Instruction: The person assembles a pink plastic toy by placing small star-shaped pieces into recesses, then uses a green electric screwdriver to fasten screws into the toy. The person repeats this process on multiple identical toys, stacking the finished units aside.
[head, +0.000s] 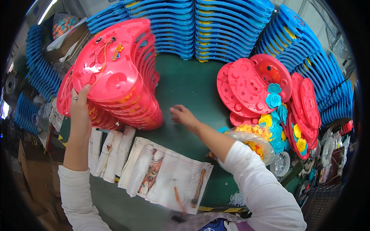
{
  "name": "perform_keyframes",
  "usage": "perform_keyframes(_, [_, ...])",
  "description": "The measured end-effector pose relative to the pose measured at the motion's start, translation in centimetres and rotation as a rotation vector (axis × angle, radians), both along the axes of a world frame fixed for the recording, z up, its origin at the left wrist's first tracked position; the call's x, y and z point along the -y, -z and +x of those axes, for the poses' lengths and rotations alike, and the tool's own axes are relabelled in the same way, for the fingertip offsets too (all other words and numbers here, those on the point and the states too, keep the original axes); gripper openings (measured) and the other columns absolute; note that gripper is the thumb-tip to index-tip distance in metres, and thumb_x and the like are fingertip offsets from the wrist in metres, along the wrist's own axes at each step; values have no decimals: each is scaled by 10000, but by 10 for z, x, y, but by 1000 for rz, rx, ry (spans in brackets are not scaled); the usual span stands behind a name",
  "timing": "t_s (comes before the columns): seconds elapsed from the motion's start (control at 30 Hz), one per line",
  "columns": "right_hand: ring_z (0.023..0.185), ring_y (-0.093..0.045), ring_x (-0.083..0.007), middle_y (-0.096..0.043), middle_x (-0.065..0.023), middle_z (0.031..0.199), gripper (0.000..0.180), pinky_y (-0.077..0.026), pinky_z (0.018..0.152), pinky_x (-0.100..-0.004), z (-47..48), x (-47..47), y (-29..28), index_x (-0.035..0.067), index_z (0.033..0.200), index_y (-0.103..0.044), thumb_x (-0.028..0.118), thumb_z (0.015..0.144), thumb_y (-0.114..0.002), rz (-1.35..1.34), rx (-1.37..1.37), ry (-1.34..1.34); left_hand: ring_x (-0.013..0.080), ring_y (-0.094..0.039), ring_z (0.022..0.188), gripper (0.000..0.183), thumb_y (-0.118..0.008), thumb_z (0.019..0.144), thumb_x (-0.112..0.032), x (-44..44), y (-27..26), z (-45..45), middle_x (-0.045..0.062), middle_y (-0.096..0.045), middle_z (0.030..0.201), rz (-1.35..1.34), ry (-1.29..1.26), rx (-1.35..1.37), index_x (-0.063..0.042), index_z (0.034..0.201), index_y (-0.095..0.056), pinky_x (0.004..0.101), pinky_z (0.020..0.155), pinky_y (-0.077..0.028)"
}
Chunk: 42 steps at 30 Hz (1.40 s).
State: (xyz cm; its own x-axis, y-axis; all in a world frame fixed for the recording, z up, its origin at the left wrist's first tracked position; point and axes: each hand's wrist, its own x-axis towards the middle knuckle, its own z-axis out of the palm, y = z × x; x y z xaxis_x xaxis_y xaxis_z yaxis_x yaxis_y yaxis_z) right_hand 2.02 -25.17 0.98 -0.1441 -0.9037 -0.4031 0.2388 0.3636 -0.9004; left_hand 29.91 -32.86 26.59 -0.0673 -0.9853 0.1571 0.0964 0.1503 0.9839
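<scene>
My left hand (81, 101) grips the near left edge of a red plastic panel (121, 76), thumb on top. This panel lies uppermost on a tall stack of similar red panels (149, 106). A yellow wire and a small circuit board (116, 52) sit on its upper face. My right hand (183, 117) hovers over the green table (185, 80), right of the stack, fingers loosely bent and nothing visible in them. Below it are white cloth wraps (185, 170) with wired electronic parts (151, 173) between them.
Stacks of blue plastic trays (225, 31) line the back. At right lie red face-shaped panels (248, 86), blue and yellow plastic flowers (273, 99), a plastic bag of small yellow pieces (254, 132), and a bowl of screws (280, 164). Cardboard boxes (37, 170) stand lower left.
</scene>
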Motion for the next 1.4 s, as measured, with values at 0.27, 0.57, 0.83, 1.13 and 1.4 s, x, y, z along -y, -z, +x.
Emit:
perform_keyframes(0.27, [1273, -583, -294, -514, -204, 1467, 855, -485, 1072, -431, 47, 129, 59, 5, 1550, -309, 527, 959, -639, -41, 473, 3, 242, -459, 1393, 749, -650, 957, -253, -4, -15, 4, 142, -462, 1517, 85, 114, 119, 21, 1553, -287, 391, 1165, -356])
perform_keyframes(0.57, [1266, -597, -299, -519, -210, 1460, 941, -493, 1074, -440, 46, 110, 47, -20, 1525, -319, 482, 868, -768, -131, 580, 3, 247, -467, 1396, 718, -624, 963, -305, -13, -25, 18, 142, -452, 1539, 91, 227, 224, -14, 1547, -324, 407, 1147, -387])
perform_keyframes(0.83, [1199, -632, -274, -588, -182, 1333, 885, -538, 1017, -439, 18, -13, -38, -14, 1502, -295, 322, 864, -808, -284, 542, 335, 260, -580, 1275, 705, -637, 942, -340, -32, -69, 41, 149, -545, 1439, 56, 475, 252, -15, 1513, -381, 375, 1060, -474])
perform_keyframes(1.13, [1405, -422, -326, -320, -34, 1623, 1001, -407, 1099, -551, 26, -228, -124, 262, 1602, -246, 739, 830, -672, -335, 805, 443, 270, -543, 1302, 818, -672, 855, -383, -160, -133, -14, 154, -511, 1459, -153, 569, 77, -9, 1520, -377, 391, 1077, -456])
perform_keyframes(1.4, [1426, -409, -329, -314, -78, 1639, 986, -343, 1158, -555, 81, -439, -29, 200, 1586, -319, 763, 834, -620, -258, 975, 846, 268, -494, 1347, 966, -722, 754, -347, -253, -85, -71, 147, -464, 1499, 64, 1064, 88, -9, 1563, -316, 383, 1112, -413])
